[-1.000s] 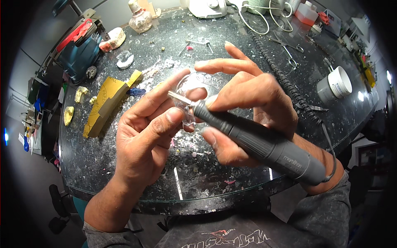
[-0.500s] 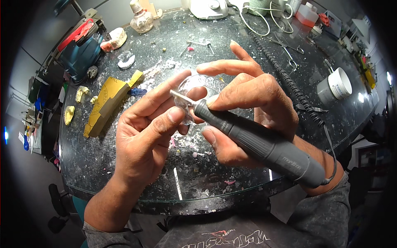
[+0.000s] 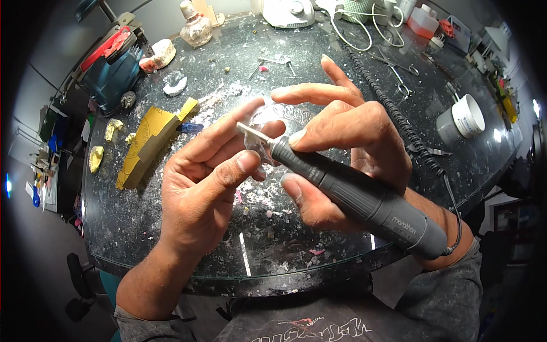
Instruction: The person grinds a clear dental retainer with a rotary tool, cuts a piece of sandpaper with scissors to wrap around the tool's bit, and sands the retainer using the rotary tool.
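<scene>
Pinched between the thumb and fingers of my left hand (image 3: pixel 199 176) is a clear plastic dental tray (image 3: pixel 288 113), arch-shaped with tooth-like bumps. My right hand (image 3: pixel 370 131) grips a dark grey rotary handpiece (image 3: pixel 370 199), thumb below and index finger on its nose. A slim pale bit (image 3: pixel 253 131) sticks out of the nose and lies against or just over the tray's left side; actual contact is hard to make out. Two other right fingers reach out along the tray's far edge. Fingers and handpiece hide part of the tray.
Folded yellow sandpaper (image 3: pixel 149 139) lies left, near yellowish cast pieces (image 3: pixel 96 158). A dental model (image 3: pixel 159 55) and glass bottle (image 3: pixel 196 28) stand behind. At right are a coiled cord (image 3: pixel 393 108), scissors (image 3: pixel 399 77) and a white tub (image 3: pixel 468 115). White dust and scraps litter the dark tabletop (image 3: pixel 307 251).
The handpiece has shifted and rolled slightly, and its bit sits a little further right. The tray has tilted a bit in my left fingers. Both grips stay the same.
</scene>
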`<state>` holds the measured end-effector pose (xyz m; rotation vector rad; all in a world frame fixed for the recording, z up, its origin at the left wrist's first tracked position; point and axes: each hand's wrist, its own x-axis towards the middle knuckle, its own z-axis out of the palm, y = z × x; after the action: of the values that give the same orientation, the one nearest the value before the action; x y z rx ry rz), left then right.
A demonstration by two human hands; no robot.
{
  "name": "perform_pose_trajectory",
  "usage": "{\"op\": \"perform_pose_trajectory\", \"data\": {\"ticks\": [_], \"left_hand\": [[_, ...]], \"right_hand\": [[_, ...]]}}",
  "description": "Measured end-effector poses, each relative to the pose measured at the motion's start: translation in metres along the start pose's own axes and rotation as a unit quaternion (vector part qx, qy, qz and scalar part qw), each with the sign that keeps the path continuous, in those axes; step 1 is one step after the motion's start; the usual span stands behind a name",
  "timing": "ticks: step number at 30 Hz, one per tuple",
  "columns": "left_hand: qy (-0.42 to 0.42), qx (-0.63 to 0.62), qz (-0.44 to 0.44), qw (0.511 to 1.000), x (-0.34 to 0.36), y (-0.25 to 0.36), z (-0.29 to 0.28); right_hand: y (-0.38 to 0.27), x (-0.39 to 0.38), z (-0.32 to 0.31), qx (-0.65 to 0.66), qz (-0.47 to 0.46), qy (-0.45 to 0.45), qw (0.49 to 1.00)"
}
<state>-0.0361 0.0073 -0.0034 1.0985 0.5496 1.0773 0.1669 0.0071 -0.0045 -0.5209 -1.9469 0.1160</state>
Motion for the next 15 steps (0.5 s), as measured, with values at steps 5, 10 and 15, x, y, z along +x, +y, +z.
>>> {"op": "perform_pose_trajectory", "data": {"ticks": [5, 10, 15], "left_hand": [[0.005, -0.018, -0.011, 1.000, -0.0006, 0.0009, 0.0028], [0.016, -0.029, -0.033, 0.999, -0.0008, 0.0027, 0.0047], [-0.006, -0.040, -0.006, 0.999, -0.0008, -0.0019, -0.0001]], "right_hand": [[0.0010, 0.0008, -0.0006, 0.001, -0.001, -0.006, 1.000], [0.0017, 0.0003, -0.0011, 0.000, 0.005, -0.007, 1.000], [0.0009, 0.0025, -0.0020, 0.009, -0.012, -0.025, 1.000]]}}
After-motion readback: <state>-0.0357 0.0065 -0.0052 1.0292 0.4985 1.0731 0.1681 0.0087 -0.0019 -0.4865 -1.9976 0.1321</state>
